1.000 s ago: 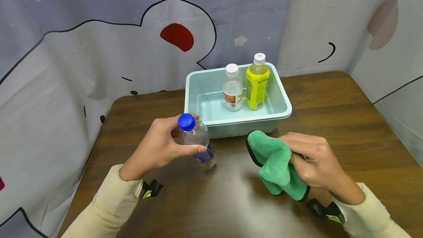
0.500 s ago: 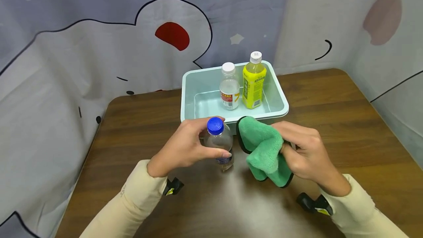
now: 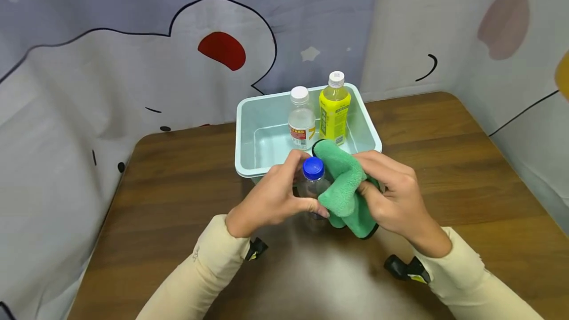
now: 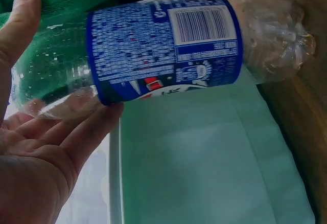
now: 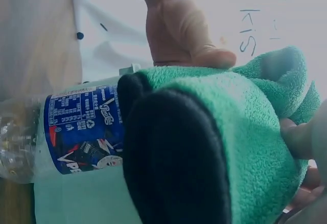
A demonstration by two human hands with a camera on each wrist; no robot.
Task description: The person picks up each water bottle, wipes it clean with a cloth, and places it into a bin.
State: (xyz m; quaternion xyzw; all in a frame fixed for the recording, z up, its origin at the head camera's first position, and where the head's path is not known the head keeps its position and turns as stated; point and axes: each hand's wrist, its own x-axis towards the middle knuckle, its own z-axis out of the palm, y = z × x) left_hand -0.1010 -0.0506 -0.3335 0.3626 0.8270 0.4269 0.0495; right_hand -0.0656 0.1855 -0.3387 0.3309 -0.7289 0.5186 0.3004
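Observation:
My left hand (image 3: 275, 194) grips a clear plastic bottle (image 4: 163, 47) with a blue cap and a blue printed label, thumb on one side and fingers on the other. The bottle is held upright in front of the tub, its lower part partly hidden in the head view. My right hand (image 3: 393, 191) pinches a bunched green cloth (image 3: 344, 181) with black edging. In the head view the cloth overlaps the bottle's right side, and in the right wrist view the cloth (image 5: 240, 127) covers the bottle's upper part.
Behind the hands stands a pale blue-green plastic tub (image 3: 242, 135) on the wooden table (image 3: 186, 181). Inside it are a clear bottle with a white cap (image 3: 302, 117) and a yellow-labelled bottle (image 3: 334, 112). A printed curtain (image 3: 111, 83) hangs behind the table.
My left hand has carried the blue-capped bottle to the right. My right hand has brought the green cloth left and slightly up, closing the gap between them.

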